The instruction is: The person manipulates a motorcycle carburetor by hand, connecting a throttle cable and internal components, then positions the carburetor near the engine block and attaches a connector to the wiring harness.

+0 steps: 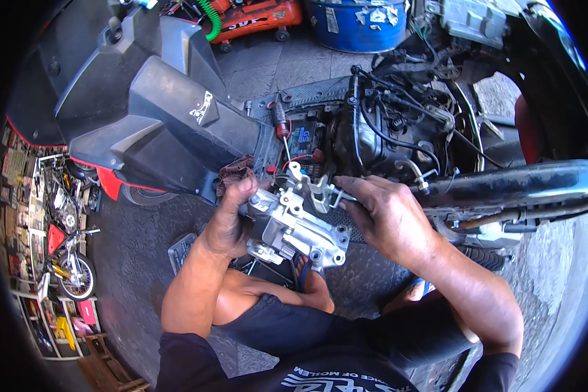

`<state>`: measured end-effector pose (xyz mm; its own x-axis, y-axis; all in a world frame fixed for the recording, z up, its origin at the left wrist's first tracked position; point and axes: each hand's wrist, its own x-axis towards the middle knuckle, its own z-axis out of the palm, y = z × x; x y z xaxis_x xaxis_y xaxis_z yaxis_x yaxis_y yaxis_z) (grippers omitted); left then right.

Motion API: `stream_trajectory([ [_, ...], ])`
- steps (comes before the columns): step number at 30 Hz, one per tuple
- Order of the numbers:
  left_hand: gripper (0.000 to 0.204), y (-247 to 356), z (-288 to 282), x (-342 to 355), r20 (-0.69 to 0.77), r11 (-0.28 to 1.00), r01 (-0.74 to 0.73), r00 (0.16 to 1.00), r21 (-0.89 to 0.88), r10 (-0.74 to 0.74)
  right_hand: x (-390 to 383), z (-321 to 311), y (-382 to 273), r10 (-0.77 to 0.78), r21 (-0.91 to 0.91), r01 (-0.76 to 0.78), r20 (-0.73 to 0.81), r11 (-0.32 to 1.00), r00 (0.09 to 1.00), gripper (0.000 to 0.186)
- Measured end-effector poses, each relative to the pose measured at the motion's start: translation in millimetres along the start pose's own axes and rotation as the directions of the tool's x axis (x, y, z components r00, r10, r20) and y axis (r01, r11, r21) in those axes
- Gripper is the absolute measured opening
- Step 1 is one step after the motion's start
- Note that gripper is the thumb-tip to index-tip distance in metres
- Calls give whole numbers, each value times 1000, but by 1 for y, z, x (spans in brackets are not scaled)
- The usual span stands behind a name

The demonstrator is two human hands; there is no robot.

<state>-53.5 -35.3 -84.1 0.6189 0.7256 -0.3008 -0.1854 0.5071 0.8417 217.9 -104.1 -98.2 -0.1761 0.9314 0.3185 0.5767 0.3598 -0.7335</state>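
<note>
My left hand (225, 222) is closed round a silver metal throttle body (310, 238) with a dark plastic sensor block on its side. A dirty brown rag (235, 172) is bunched by the thumb of that hand. At the far side of the throttle body stands a small metal bracket (321, 196). My right hand (398, 222) pinches a thin metal piece at the bracket's right end, with thumb and forefinger together. Whether bracket and throttle body are fastened together I cannot tell. My fingers partly hide both parts.
Beyond my hands, a red-handled screwdriver (281, 124) lies beside a battery (309, 137) on the scooter's footboard. An exposed engine (392, 134) is at right, dark scooter bodywork (176, 98) at left. A red compressor (261, 19) and blue drum (356, 26) stand behind.
</note>
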Motion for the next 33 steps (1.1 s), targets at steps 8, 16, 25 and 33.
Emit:
stream_trajectory([
  [8,101,3,13,3,34,955,-42,999,294,33,8,-9,-3,87,103,-98,103,990,991,33],
  [16,101,1,25,5,-3,914,-76,997,398,84,4,-15,-1,57,124,-78,164,989,985,45],
  [25,90,-3,13,10,19,984,-33,999,174,30,15,-28,0,17,182,-68,268,981,963,51],
  [33,90,-13,11,7,-13,976,-44,999,215,48,10,-21,13,-13,219,-37,224,975,975,13],
])
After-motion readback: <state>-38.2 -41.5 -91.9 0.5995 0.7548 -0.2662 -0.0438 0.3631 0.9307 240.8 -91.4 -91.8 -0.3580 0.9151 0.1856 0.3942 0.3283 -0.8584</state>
